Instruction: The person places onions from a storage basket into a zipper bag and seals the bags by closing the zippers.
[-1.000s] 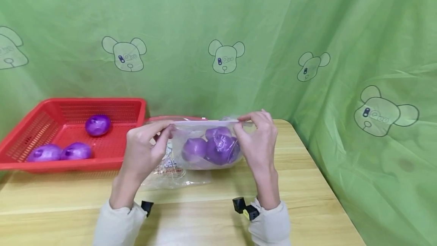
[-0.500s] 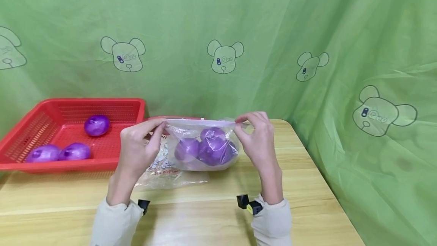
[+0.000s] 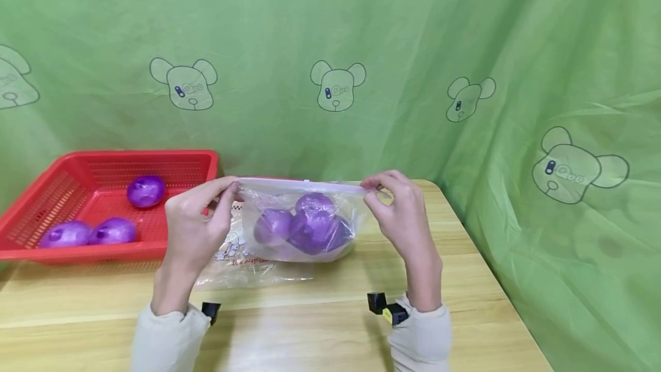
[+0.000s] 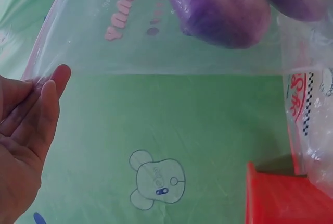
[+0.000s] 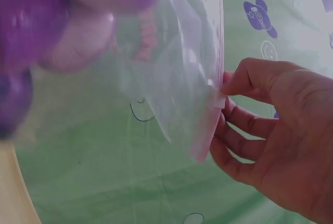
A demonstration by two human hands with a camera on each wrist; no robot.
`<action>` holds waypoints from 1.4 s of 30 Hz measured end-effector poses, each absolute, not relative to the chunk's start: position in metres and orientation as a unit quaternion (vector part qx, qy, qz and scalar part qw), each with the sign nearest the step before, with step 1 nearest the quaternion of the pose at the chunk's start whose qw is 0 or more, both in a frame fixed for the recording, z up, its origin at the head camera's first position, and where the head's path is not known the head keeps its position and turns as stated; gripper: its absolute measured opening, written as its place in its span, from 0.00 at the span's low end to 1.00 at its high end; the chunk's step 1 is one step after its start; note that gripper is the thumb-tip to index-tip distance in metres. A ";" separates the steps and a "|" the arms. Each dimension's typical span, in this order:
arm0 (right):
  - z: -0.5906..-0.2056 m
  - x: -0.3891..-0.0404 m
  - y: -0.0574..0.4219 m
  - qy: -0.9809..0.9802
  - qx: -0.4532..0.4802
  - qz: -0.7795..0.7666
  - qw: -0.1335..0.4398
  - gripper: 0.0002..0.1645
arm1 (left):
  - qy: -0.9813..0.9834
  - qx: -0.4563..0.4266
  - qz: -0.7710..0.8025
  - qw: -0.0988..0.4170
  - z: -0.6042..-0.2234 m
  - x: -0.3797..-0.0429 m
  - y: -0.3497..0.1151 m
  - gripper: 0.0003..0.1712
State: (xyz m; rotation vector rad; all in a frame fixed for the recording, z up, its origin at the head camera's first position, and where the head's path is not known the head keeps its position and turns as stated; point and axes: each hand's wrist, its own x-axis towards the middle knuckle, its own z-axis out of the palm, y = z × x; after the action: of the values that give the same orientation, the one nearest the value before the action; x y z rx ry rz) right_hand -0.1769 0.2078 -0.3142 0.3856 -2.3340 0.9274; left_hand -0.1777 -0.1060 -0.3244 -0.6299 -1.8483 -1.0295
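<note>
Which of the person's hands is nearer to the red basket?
The left. In the head view, the left hand overlaps the right end of the red basket; it pinches one end of the bag. The right hand pinches the other end, farther right.

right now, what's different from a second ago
The left hand moved left and the right hand slightly right, now farther apart along the top of the translucent plastic zip bag. The bag and the round purple objects inside shifted left. Both hands still pinch the bag; nothing was let go. The red perforated plastic basket and its three purple objects stayed put.
</note>
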 end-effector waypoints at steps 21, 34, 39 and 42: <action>-0.308 -0.165 0.239 -0.877 0.088 0.374 0.288 0.10 | -0.691 -0.249 -0.517 0.439 -0.321 -0.163 -0.077 0.06; -0.388 -0.178 0.284 -0.752 0.139 0.642 -0.056 0.53 | -0.729 -0.176 -0.546 0.373 -0.338 -0.173 -0.052 0.07; -0.411 -0.178 0.265 -0.758 0.132 0.632 -0.092 0.51 | -0.742 -0.178 -0.538 0.358 -0.336 -0.175 -0.051 0.08; -0.411 -0.179 0.254 -0.775 0.118 0.619 -0.043 0.38 | -0.753 -0.174 -0.530 0.349 -0.337 -0.175 -0.050 0.08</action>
State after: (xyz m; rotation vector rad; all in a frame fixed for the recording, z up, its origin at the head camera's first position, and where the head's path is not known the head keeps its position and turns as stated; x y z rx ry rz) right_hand -0.1791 0.2540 -0.4113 0.3828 -2.5044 2.0006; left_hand -0.1752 -0.0501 -0.3366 -0.4507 -1.9517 -1.3727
